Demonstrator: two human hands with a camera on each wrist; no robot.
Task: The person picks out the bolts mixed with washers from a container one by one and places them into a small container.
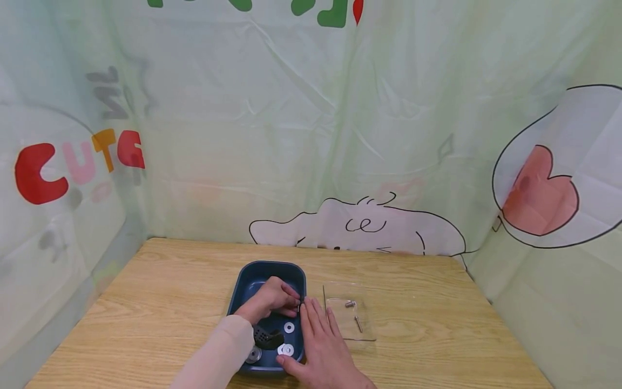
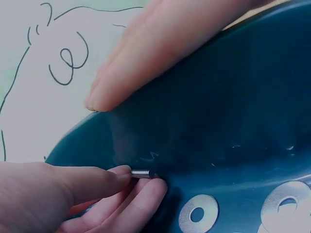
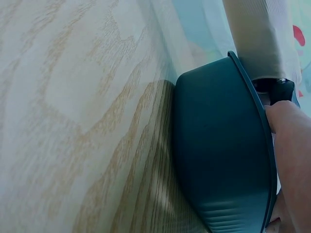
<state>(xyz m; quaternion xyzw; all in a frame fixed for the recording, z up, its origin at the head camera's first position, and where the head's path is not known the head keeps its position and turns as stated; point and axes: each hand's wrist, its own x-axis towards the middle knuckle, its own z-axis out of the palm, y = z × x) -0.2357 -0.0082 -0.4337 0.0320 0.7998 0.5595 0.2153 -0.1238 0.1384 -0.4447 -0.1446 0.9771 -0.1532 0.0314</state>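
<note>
My left hand [image 1: 274, 296] reaches into a dark blue tray [image 1: 272, 263]. Thumb and fingers pinch a small cylindrical metal piece [image 2: 142, 173] near the tray's right inner wall; whether it is a screw or a pin I cannot tell. Just below, a flat washer [image 2: 198, 214] lies on the tray floor, and more washers [image 1: 285, 350] sit toward the near end. My right hand [image 1: 324, 341] rests on the tray's right rim, its fingers straight and its thumb over the near part of the tray. The right wrist view shows the tray's outer wall [image 3: 218, 141] beneath that hand.
A shallow clear plastic tray [image 1: 335, 289] stands to the right, holding a short screw [image 1: 350, 304] and a longer screw [image 1: 358, 324]. Everything is on a wooden table [image 1: 427, 324]. A printed curtain [image 1: 209, 135] hangs behind and at both sides.
</note>
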